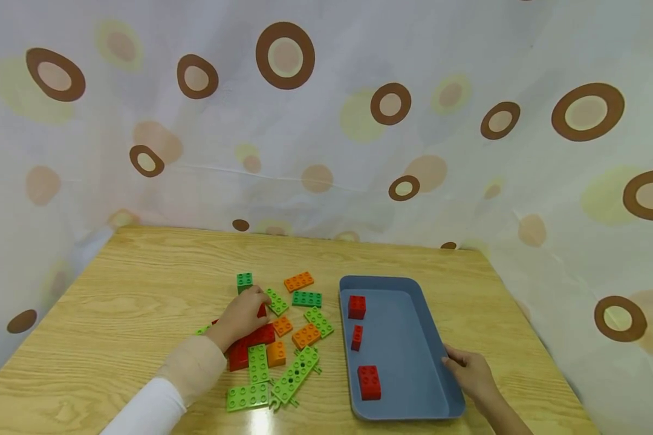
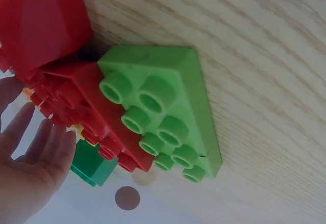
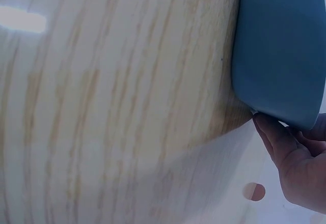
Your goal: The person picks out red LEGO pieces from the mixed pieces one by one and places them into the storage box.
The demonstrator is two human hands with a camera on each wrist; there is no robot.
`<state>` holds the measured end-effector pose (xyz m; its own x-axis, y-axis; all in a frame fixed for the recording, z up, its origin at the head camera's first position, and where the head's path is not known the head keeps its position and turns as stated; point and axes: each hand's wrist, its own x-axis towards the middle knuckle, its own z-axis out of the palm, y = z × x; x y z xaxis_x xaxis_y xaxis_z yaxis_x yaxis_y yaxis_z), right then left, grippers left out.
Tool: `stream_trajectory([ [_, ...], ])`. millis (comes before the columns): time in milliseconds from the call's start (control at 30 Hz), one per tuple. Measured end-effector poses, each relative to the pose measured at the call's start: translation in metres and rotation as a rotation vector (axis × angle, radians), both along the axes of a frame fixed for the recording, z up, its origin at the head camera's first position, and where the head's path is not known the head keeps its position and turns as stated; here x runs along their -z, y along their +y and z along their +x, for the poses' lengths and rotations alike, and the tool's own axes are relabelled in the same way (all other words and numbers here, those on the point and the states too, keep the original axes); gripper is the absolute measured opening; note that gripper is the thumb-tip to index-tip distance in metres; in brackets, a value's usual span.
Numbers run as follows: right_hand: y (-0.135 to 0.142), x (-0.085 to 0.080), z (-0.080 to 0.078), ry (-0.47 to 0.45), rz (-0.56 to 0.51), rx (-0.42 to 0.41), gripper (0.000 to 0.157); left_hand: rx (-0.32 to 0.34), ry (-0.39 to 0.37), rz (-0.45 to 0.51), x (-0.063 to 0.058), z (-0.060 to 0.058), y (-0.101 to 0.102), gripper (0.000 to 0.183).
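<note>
My left hand (image 1: 243, 315) reaches over a cluster of red bricks (image 1: 257, 336) left of the tray. In the left wrist view its fingers (image 2: 38, 142) extend beside the studded red bricks (image 2: 71, 104); whether they touch is unclear, and no brick shows in their grasp. A light green brick (image 2: 160, 102) stands against the red ones there. With my right hand (image 1: 472, 376) I hold the right rim of the grey-blue tray (image 1: 430, 317), thumb at the edge. Inside the tray lie three red bricks: one at the back (image 1: 357, 307), a narrow one (image 1: 357, 338) and a larger one (image 1: 369, 382).
Between the left hand and tray lie orange bricks (image 1: 306, 336), light green bricks (image 1: 258, 364), a dark green brick (image 1: 307, 299) and a long green piece with clips (image 1: 295, 375). Another dark green brick (image 1: 244, 281) stands behind the left hand. A patterned cloth (image 1: 326, 133) hangs behind the wooden table (image 1: 141, 290).
</note>
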<state>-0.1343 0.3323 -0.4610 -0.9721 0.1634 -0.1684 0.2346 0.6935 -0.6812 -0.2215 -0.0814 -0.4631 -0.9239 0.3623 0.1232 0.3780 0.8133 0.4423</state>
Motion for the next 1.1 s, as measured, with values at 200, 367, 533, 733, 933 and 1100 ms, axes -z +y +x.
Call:
stream_trajectory([
  [200, 0.0003, 0.0003, 0.0011, 0.003, -0.012, -0.001, 0.039, -0.017, -0.035, -0.018, 0.0041, -0.0021, -0.0004, 0.027],
  [367, 0.0, 0.0002, 0.0018, 0.011, -0.008, 0.001, 0.038, -0.021, -0.05, -0.011, 0.0053, -0.0035, -0.0015, 0.026],
  [533, -0.0003, -0.0006, 0.0016, 0.005, -0.01, 0.003, 0.039, -0.006, -0.027, -0.005, 0.0049, -0.003, -0.0021, 0.024],
  [733, -0.0007, -0.0008, 0.002, 0.012, -0.018, 0.009, 0.038, 0.001, -0.011, -0.015, 0.005, -0.0005, -0.0025, 0.023],
  [933, -0.0014, -0.001, 0.0027, 0.014, -0.026, 0.008, 0.038, 0.005, 0.009, -0.001, 0.0057, -0.0014, -0.0018, 0.024],
  [1100, -0.0009, 0.0001, 0.0026, 0.023, -0.019, 0.013, 0.039, 0.033, 0.035, 0.021, 0.0007, -0.0024, 0.0006, 0.027],
])
